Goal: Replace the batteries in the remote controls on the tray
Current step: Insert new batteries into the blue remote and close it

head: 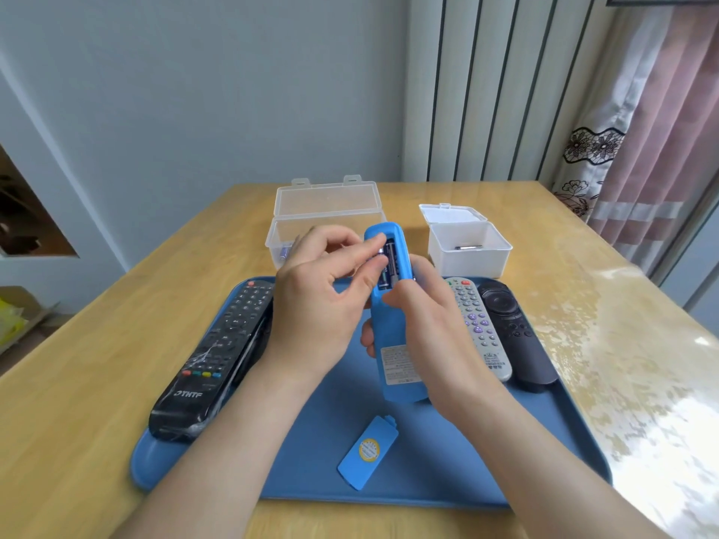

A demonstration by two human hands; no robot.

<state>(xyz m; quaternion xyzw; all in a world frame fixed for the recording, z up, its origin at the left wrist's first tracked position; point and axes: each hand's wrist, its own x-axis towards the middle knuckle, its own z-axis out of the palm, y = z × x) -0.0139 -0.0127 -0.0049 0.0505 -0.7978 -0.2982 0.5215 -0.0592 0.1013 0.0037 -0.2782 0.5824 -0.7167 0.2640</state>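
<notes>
A blue remote (393, 332) is held back-up above the blue tray (486, 461), its battery bay open at the far end. My right hand (432, 324) grips the remote's body from the right. My left hand (323, 289) pinches a dark battery (387, 262) that sits in the bay, forefinger and thumb on it. The blue battery cover (369, 453) lies loose on the tray near me. Also on the tray are a black remote (212, 359) at the left, a grey remote (476, 324) and a dark remote (513, 332) at the right.
Two open boxes stand on the wooden table (97, 375) behind the tray: a clear box (327, 212) with a battery in its left corner, and a white box (469, 243) holding a battery. A curtain (642, 122) hangs at the right.
</notes>
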